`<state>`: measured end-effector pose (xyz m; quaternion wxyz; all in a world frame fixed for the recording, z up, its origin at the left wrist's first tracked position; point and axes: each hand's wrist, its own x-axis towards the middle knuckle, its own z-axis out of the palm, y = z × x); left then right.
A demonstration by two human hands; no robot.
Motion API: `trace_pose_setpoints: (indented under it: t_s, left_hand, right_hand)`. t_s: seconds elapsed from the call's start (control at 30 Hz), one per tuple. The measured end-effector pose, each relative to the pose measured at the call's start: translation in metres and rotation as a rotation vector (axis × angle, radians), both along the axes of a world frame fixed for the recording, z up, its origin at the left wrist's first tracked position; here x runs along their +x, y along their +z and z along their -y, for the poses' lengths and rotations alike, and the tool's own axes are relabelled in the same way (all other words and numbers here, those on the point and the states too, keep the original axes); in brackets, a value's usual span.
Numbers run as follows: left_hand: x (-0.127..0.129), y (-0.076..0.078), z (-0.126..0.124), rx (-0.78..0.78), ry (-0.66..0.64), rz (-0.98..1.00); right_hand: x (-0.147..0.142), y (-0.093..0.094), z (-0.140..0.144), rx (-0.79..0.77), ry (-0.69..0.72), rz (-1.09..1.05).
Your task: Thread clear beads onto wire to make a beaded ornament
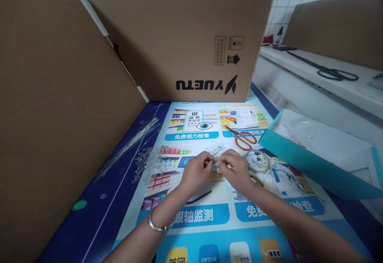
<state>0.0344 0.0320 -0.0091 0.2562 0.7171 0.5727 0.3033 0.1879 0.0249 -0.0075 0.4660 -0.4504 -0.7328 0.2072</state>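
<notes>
At the middle of the bench, over its printed poster cover, the left hand and the right hand meet fingertip to fingertip, each grip pinched together on a small clear piece held between them; it is too small to tell what it is. A silver bangle sits on the left wrist. Just left of the hands lies a heap of clear beads, and a bundle of clear strands lies beyond it against the cardboard wall. Red-handled scissors and a coil of clear wire lie just right of the hands, near a teal box lid
</notes>
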Motion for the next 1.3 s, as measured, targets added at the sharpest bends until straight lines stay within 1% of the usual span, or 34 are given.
trace_pose_setpoints:
  t_s: [0.1,0.2,0.33,0.4,0.53,0.67,0.8,0.87,1.0,1.1,1.2,1.3]
  left_hand:
    - [-0.0012,-0.0004,0.0004,0.04,0.013,-0.071]
    - [-0.0013,-0.0013,0.0022,0.06,0.041,-0.088]
    - [-0.0014,-0.0037,0.0037,0.04,0.021,-0.018]
    - [-0.0022,-0.0051,0.0034,0.018,0.001,0.028]
    - [-0.004,-0.0076,0.0023,-0.011,-0.049,0.094]
    - [-0.003,-0.009,0.0015,0.048,-0.088,0.123]
    - [-0.001,-0.0093,0.0003,0.126,-0.066,0.131]
    - [-0.0007,-0.0088,-0.0001,0.134,-0.058,0.129]
    - [-0.0003,-0.0064,0.0,0.098,-0.115,0.092]
    - [0.0003,-0.0048,-0.0006,0.074,-0.132,0.075]
    - [-0.0003,-0.005,-0.0023,0.031,-0.143,0.12]
    - [-0.0021,-0.0073,-0.0034,-0.032,-0.136,0.182]
  right_hand:
    - [-0.0014,-0.0001,0.0023,0.025,-0.027,-0.035]
    - [-0.0006,-0.0007,0.0041,-0.006,-0.063,-0.018]
    - [0.0009,-0.0021,0.0025,-0.087,-0.052,0.106]
    - [0.0005,-0.0021,0.0003,-0.097,-0.037,0.191]
    - [-0.0014,-0.0005,-0.0026,-0.046,-0.035,0.313]
    - [-0.0028,0.0004,-0.0017,0.003,-0.054,0.387]
    - [-0.0037,0.0001,-0.0001,0.014,-0.083,0.448]
    - [-0.0039,0.0003,0.0005,0.017,-0.093,0.486]
    - [-0.0045,0.0016,0.0012,0.035,-0.109,0.598]
    - [-0.0052,0.0032,0.0012,0.051,-0.126,0.679]
    - [-0.0057,0.0044,0.0015,0.057,-0.126,0.71]
    - [-0.0051,0.0043,0.0024,0.056,-0.124,0.683]
